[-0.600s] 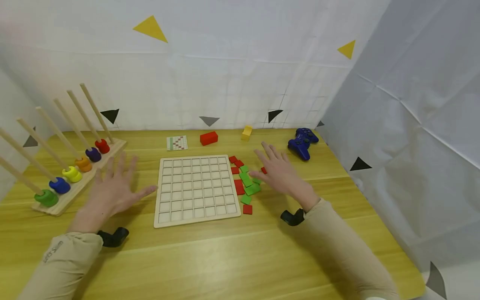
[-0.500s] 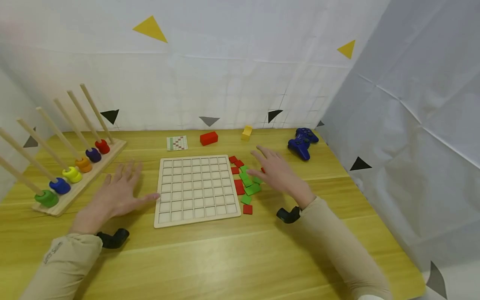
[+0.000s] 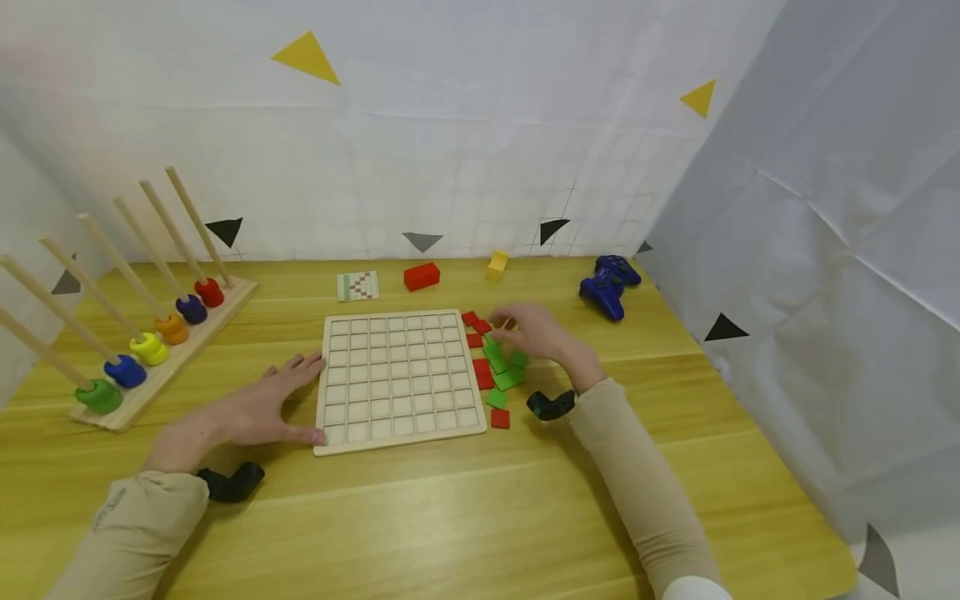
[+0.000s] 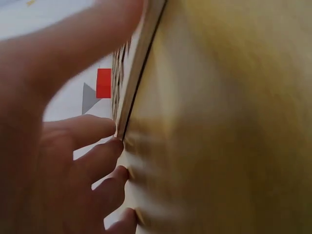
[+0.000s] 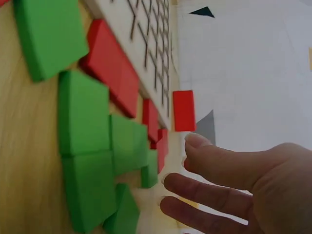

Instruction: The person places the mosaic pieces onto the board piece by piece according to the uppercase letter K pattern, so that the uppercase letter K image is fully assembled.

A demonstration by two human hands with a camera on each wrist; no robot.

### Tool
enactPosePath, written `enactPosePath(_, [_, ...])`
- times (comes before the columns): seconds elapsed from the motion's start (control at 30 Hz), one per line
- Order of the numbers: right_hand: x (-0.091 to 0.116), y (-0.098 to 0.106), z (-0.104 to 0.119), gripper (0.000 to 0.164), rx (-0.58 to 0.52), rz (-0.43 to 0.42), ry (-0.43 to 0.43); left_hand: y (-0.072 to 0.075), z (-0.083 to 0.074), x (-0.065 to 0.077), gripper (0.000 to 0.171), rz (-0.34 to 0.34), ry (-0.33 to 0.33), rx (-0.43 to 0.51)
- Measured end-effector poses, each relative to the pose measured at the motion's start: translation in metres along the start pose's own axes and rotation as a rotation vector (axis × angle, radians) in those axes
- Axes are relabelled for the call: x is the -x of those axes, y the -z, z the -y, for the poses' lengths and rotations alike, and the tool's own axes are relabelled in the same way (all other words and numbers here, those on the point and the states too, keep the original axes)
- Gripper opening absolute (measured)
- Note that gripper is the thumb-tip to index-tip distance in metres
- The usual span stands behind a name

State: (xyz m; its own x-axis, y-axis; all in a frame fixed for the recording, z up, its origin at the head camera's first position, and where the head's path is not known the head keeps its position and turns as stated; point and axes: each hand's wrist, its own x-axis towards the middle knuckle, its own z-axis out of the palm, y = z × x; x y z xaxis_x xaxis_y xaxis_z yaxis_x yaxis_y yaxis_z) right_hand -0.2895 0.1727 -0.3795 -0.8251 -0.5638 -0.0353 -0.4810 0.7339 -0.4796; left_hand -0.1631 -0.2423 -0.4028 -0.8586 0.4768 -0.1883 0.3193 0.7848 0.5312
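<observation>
A pale wooden grid board [image 3: 403, 442] lies flat on the table. My left hand [image 3: 255, 410] is at its left side, thumb tip by the near corner and fingertips at the edge. In the left wrist view, the extended fingers [image 4: 97, 161] meet the board's side. Along the board's right side lie loose green tiles [image 3: 510, 379] and red tiles [image 3: 482, 374]. My right hand [image 3: 536, 329] hovers over their far end, fingers bent and apart from the thumb. The right wrist view shows a small red patch behind the thumb [image 5: 204, 151]; whether it is a tile is unclear.
At the left stands a peg rack [image 3: 176, 354] with coloured rings. Along the back lie a patterned card [image 3: 358, 286], a red block [image 3: 422, 277], a yellow block [image 3: 497, 266] and a blue game controller [image 3: 609, 286]. A white cloth [image 3: 450, 150] hangs behind the table.
My left hand has come down and nearer to me, onto the board's left edge. The right hand has moved left and lower over the tiles, its fingers bending. The board and tiles look unmoved.
</observation>
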Motion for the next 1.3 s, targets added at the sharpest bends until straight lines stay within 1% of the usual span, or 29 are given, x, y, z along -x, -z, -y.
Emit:
enactPosePath(0.13, [-0.002,-0.004,-0.013,0.031,-0.009,0.004,0.007,-0.002,-0.001,-0.001,0.116,-0.009,-0.011,-0.001])
enactPosePath(0.27, [-0.003,-0.006,-0.019,0.031,0.003,0.0,0.011,-0.003,-0.002,0.0,0.116,-0.013,-0.01,0.005])
enactPosePath(0.5, [-0.007,-0.009,-0.021,0.032,0.062,0.001,-0.04,-0.004,-0.002,0.0,0.114,-0.003,0.01,0.009])
enactPosePath(0.63, [-0.007,-0.01,-0.024,0.033,0.077,-0.004,-0.076,-0.004,-0.002,0.0,0.114,-0.003,0.008,0.008])
enactPosePath(0.77, [-0.007,-0.011,-0.028,0.032,0.058,-0.023,-0.106,-0.004,-0.002,-0.001,0.113,-0.005,-0.002,0.004])
enactPosePath(0.87, [-0.007,-0.011,-0.031,0.029,0.046,-0.032,-0.106,-0.003,-0.002,-0.001,0.113,-0.004,-0.005,0.001])
enactPosePath(1.13, [-0.006,-0.01,-0.033,0.028,-0.001,-0.025,-0.128,-0.005,-0.001,-0.003,0.114,-0.004,-0.006,-0.011])
enactPosePath(1.3, [-0.005,-0.01,-0.032,0.025,0.007,-0.024,-0.13,-0.005,-0.001,-0.004,0.115,-0.004,-0.006,-0.014])
